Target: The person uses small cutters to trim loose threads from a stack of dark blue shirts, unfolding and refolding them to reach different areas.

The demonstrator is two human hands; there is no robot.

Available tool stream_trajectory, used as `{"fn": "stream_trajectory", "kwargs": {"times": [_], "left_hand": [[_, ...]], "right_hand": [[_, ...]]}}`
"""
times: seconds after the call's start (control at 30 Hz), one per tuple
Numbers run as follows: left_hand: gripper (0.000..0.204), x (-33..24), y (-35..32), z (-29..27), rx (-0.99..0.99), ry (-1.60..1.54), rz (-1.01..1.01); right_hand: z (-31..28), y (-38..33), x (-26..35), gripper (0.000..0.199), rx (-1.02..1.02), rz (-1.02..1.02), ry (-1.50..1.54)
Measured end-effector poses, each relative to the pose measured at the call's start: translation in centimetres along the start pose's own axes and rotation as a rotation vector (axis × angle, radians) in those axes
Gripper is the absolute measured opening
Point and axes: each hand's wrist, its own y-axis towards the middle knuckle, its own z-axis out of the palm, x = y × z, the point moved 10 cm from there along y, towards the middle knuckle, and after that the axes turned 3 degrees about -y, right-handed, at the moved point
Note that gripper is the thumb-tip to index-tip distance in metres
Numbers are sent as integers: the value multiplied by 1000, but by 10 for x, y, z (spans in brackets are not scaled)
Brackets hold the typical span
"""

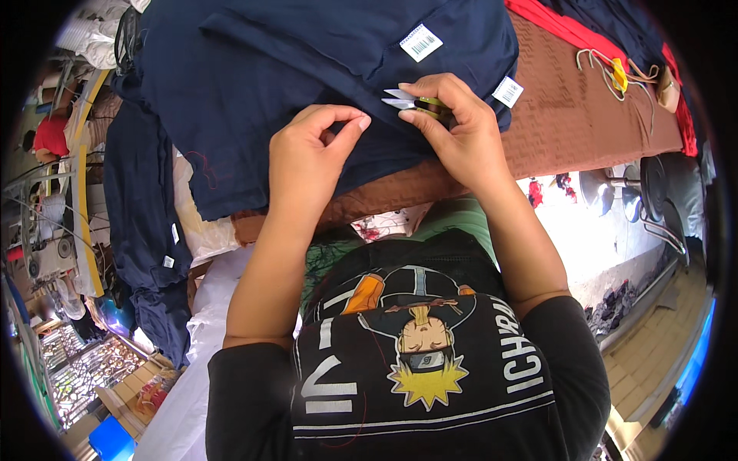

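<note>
Step in hand: you look to be trimming loose thread off the navy garment (307, 69) that lies in the upper middle of the frame; this reads as the moment just ahead of a snip.
Left hand: your left hand (311, 157) sits at the centre of the frame, thumb and forefinger pinched together on the cloth. Whether a thread is between them is too fine to tell.
Right hand: your right hand (453, 127), just right of centre, is closed around a small pair of thread snips (411, 101). The pale pointed blades stick out toward the left hand and stand slightly apart; the yellow-green grip is mostly hidden in the fingers.
Next move, as a judgement: the blades would need to meet whatever the pinch holds, close to the cloth but clear of the weave, with the left hand keeping it taut.
Garment: soft, matte, dark navy knit, folded in loose layers, with white tags (420, 42) at upper centre and at the right edge.
Bench: the bench (569, 107) is covered in brown ribbed cloth and runs across the upper right; a strip of red fabric (565, 27) lies along its far edge.
Surroundings: more navy cloth (138, 200) hangs down at the left of the frame, and cord and small items lie at the upper right.
</note>
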Motion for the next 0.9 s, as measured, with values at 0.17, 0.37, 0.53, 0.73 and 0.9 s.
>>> {"fn": "stream_trajectory", "kwargs": {"times": [0.17, 0.37, 0.53, 0.73, 0.9], "left_hand": [[13, -5, -3, -5, 33, -88, 17], [12, -17, -6, -2, 70, -86, 130], [22, -14, -13, 10, 498, -179, -15], [25, 3, 19, -45, -213, -71, -37], [19, 8, 14, -36, -52, 6, -58]], "right_hand": [[7, -2, 3, 29, 57, 3, 4], [16, 2, 11, 30, 79, -20, -15], [-2, 5, 16, 17, -102, -62, -93], [-9, 3, 6, 23, -111, 21, 0], [-12, -3, 2, 27, -135, 67, -7]]}}
